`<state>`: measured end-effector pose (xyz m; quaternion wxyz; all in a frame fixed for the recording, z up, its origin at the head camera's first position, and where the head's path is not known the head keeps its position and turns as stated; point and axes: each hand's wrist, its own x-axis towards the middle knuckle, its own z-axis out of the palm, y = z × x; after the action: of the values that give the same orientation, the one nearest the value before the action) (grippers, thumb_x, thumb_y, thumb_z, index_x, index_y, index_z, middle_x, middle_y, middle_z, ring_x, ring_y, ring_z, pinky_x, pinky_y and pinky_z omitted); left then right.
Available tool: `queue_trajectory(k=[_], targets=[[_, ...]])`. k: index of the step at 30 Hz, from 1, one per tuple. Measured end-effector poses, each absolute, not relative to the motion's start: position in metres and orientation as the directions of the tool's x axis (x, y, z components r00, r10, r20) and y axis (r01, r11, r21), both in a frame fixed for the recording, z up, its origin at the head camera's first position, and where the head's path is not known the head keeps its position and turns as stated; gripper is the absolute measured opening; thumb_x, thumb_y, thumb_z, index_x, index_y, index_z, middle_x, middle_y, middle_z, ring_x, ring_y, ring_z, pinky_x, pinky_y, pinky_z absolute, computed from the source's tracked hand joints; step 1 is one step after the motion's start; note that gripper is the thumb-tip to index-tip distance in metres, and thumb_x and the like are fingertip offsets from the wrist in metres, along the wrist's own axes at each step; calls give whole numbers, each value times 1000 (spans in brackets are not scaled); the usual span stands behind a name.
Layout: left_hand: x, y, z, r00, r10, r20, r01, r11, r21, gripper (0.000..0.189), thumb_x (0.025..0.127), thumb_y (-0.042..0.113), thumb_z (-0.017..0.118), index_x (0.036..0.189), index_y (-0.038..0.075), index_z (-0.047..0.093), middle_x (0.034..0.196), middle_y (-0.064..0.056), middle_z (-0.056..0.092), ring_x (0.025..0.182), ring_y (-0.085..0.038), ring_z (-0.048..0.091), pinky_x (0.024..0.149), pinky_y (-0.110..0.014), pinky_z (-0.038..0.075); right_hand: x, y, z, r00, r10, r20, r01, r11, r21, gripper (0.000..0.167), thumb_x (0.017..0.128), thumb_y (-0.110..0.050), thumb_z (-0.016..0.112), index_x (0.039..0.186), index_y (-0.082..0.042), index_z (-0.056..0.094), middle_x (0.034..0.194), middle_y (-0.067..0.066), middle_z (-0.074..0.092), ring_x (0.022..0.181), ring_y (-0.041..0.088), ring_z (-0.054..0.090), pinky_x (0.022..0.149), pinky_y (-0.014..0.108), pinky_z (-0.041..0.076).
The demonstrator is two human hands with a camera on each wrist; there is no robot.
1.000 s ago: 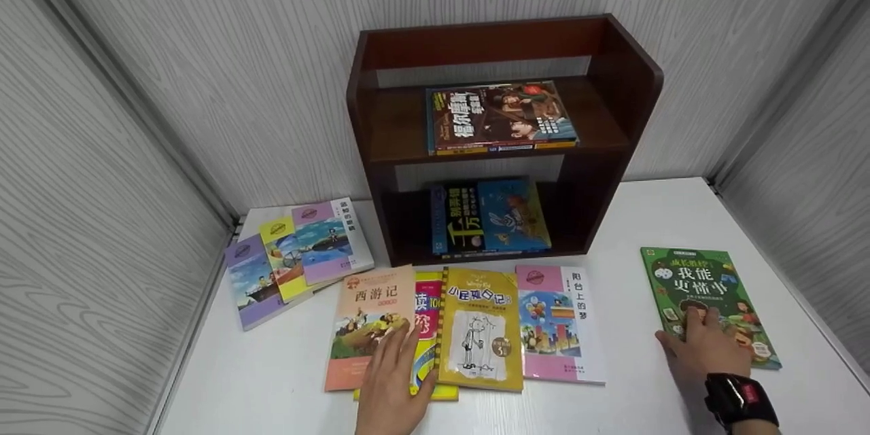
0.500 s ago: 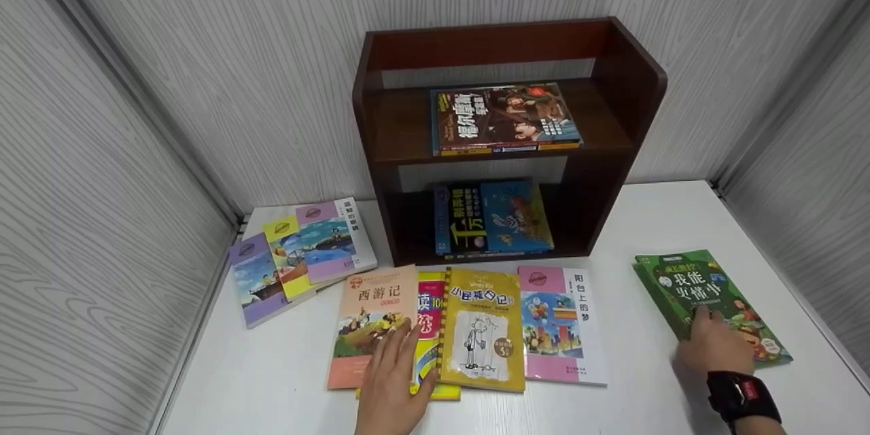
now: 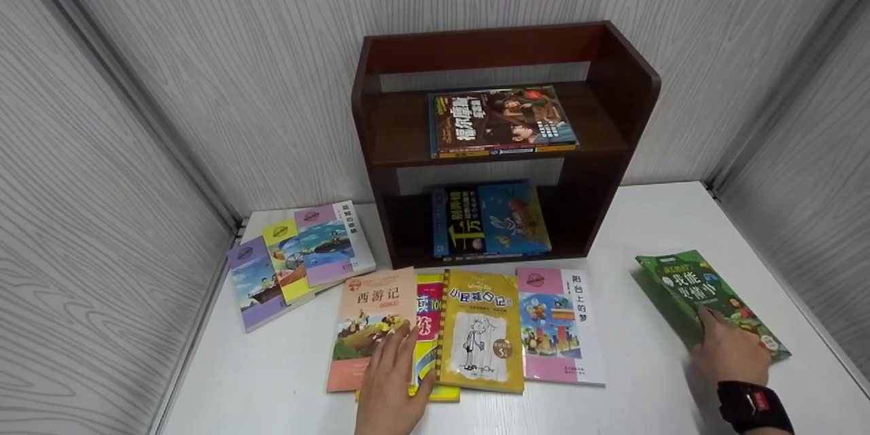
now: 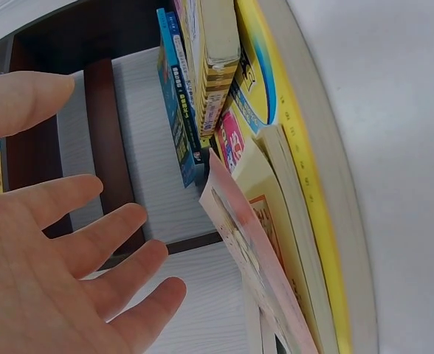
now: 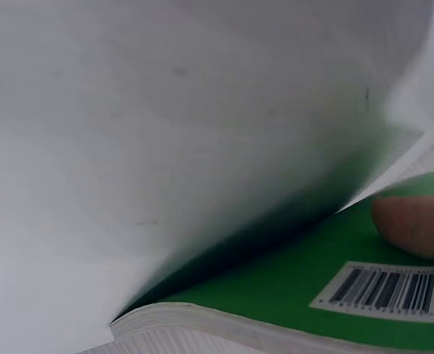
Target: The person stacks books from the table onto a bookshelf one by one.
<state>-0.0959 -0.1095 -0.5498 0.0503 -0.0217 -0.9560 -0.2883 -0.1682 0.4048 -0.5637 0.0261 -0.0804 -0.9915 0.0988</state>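
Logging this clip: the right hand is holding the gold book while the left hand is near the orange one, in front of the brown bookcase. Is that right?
Not quite: the right hand is holding the green book, as the head view shows. The left hand is near the orange book, in front of the brown bookcase, as you say.

The green paperback (image 3: 717,299) is partly covered by the right grip (image 3: 734,353); its barcode (image 5: 385,291) digits are unreadable. The yellow workbook (image 3: 428,323) is largely hidden beneath the salmon 西游记 paperback (image 3: 367,326) and gold Wimpy Kid book (image 3: 479,333). The left grip (image 3: 393,380) is cut off by the head view's lower edge.
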Motion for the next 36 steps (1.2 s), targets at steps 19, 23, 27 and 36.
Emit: queue_trajectory(k=[19,23,27,36], targets=[[-97,-108,-550,-993,12,114,74,821,566,73,95,34,79,158,13,48,164,-13,44,150,-42,42,119,-69,36,-123,374,-540,-877,158,454,4,947,-320,70,75,17,65,142,0,57,123,40,64,71,63,66,46,65,49],[-97,-107,-550,-993,11,118,77,816,572,74,95,32,79,159,14,47,164,-14,44,150,-43,41,119,-70,35,-119,353,-537,-837,123,533,-70,942,-327,70,74,22,65,140,-1,59,120,37,68,70,57,70,49,65,52],[-98,-104,-549,-992,14,127,85,815,573,73,95,31,79,159,14,47,165,-13,43,150,-42,42,120,-67,35,-115,329,-534,-789,62,611,-172,933,-317,73,72,26,62,140,-1,61,118,34,70,76,56,73,50,63,55],[-103,-95,-539,-990,62,130,131,764,632,70,99,32,74,159,12,46,166,-10,42,152,-41,40,120,-68,36,-108,275,-533,-725,-78,684,-348,899,-266,80,69,28,66,143,-4,63,127,28,71,87,49,76,57,50,61]])
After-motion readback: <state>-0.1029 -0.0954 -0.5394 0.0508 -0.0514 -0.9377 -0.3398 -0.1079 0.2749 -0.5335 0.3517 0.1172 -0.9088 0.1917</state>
